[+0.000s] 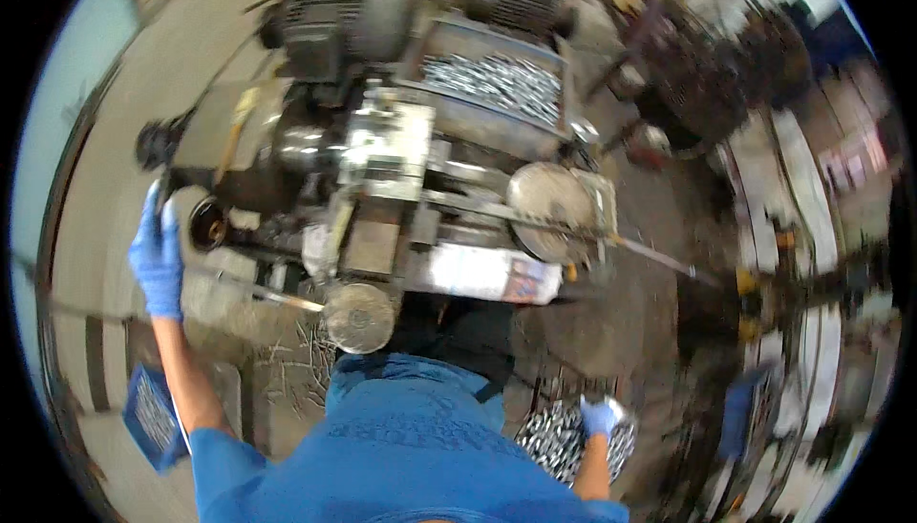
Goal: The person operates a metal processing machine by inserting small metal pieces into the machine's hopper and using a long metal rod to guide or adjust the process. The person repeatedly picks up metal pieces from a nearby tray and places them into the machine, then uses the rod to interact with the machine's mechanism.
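My left hand [158, 260], in a blue glove, reaches up along the left end of a small lathe [382, 155]. Its fingers are stretched out, with the tips at a dark part beside a black round knob [207, 224]. It appears to hold nothing. At the lower right, my right hand [600, 417], also gloved in blue, is over a round container heaped with small shiny metal pieces [559, 442]. Its fingers are blurred among the pieces, and whatever they may grip cannot be made out.
A tray of metal pieces [492, 84] sits behind the lathe, near grey motors [349, 26]. Round handwheels [359, 318] and a round disc [551, 208] jut toward me. A blue basket [153, 418] stands at lower left. Dark machinery [707, 74] lies at far right.
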A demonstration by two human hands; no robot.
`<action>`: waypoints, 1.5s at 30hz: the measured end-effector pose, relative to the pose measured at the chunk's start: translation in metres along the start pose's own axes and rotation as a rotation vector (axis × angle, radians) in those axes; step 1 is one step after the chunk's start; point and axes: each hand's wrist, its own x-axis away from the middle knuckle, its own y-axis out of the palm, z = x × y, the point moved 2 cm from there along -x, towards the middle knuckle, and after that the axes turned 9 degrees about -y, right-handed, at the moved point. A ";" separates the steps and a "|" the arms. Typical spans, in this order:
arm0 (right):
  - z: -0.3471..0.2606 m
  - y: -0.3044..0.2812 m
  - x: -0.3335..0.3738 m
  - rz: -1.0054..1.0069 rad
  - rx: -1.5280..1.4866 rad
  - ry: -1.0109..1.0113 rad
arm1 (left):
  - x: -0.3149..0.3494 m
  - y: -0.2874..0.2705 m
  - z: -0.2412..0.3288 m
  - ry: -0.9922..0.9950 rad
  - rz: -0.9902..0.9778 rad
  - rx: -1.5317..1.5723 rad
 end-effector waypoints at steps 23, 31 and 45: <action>-0.484 -0.382 0.108 0.656 -0.441 -1.802 | 0.049 -0.080 -0.099 -0.240 -0.092 -0.414; -0.594 -0.370 0.088 0.466 0.192 -1.564 | 0.147 -0.084 -0.164 -0.724 -0.293 -0.065; -0.592 -0.359 0.066 0.278 -0.145 -1.648 | 0.137 -0.080 -0.143 -0.729 -0.400 -0.122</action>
